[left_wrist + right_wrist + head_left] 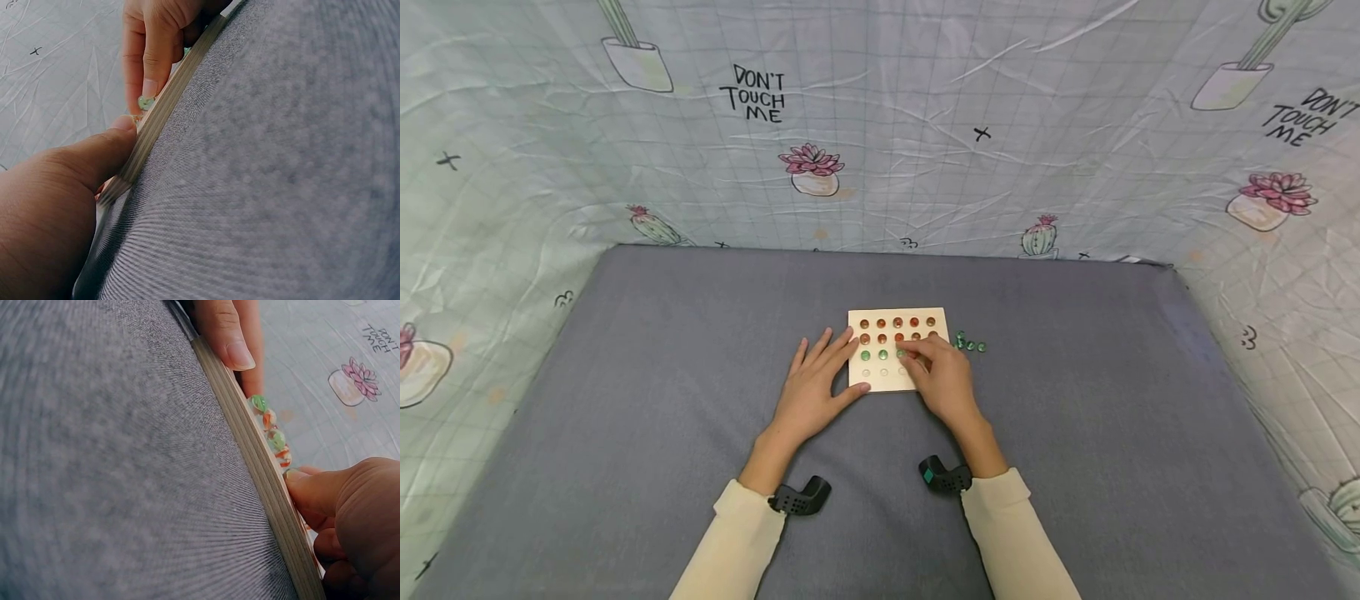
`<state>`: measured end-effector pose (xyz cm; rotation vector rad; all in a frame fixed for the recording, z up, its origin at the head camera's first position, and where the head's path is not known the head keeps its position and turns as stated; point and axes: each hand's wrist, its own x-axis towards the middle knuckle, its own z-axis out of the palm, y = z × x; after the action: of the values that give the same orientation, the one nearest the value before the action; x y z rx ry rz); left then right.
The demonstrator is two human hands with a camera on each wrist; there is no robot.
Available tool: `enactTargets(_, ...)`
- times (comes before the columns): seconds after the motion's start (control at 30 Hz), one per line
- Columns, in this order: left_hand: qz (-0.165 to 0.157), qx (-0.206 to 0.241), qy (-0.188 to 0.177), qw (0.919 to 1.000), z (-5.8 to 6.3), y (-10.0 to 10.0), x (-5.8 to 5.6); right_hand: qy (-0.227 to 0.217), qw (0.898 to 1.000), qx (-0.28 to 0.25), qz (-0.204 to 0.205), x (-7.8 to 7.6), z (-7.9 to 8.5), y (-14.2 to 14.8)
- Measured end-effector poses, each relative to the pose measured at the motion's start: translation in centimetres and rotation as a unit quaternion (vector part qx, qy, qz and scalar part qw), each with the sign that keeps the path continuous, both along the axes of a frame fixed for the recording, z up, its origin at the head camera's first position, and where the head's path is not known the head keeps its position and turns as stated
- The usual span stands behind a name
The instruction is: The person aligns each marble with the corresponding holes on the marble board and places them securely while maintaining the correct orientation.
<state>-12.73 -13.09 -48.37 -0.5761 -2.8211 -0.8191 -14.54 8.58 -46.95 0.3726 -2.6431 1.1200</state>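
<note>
Already, two far marble rows (882, 323) are filled; a green marble (900, 354) is seemingly pinched by the right hand (946, 379), visible near pits (883, 372) unfilled, left hand (808, 396) spread.

Green and orange-streaked glass marbles (276, 439) line the top of the plywood board (261, 456). Towards its lower end, the right hand (350, 512) pinches a mostly hidden green marble (288, 471); at its upper end rests the left hand (231, 337). Grey cloth (125, 456) spreads left of the board, succulent-printed fabric (312, 425) right of it.
</note>
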Motion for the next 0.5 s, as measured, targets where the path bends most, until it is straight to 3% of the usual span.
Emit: enactTargets(0.5,0.000,0.001,0.003,1.0000,-0.04,0.13,0.12,-0.007,1.000,0.006,-0.001,0.08,-0.19,0.16)
